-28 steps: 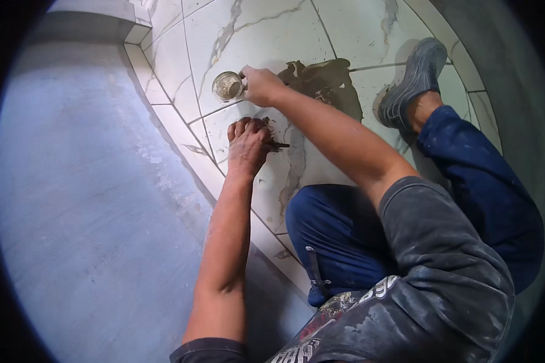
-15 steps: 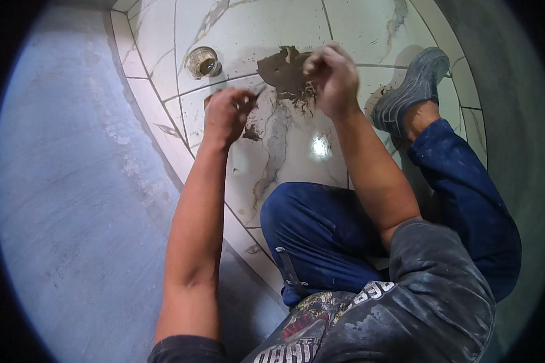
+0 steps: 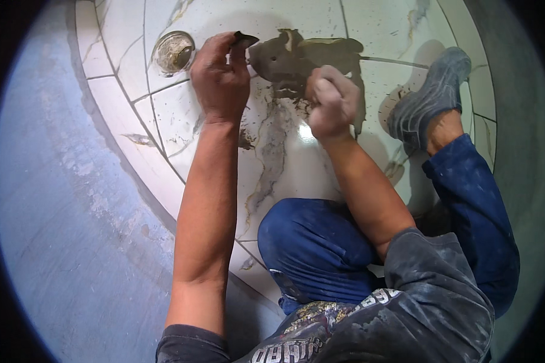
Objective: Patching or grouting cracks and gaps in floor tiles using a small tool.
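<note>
Notably, a small, dark, pointed piece point(image 3: 245, 40) is pinched in the left hand point(image 3: 220, 78) beside smooth grey-brown paste point(image 3: 278, 63) on veined tiles point(image 3: 306, 175); whether the curled right hand point(image 3: 333, 104) grips anything cannot be told.

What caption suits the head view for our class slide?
Left hand pinches a small dark piece; right hand curls near grey-brown paste spread on marbled tiles.

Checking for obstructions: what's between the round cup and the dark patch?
In the head view, the left hand, holding a small dark piece, is between the cup and the patch.
</note>
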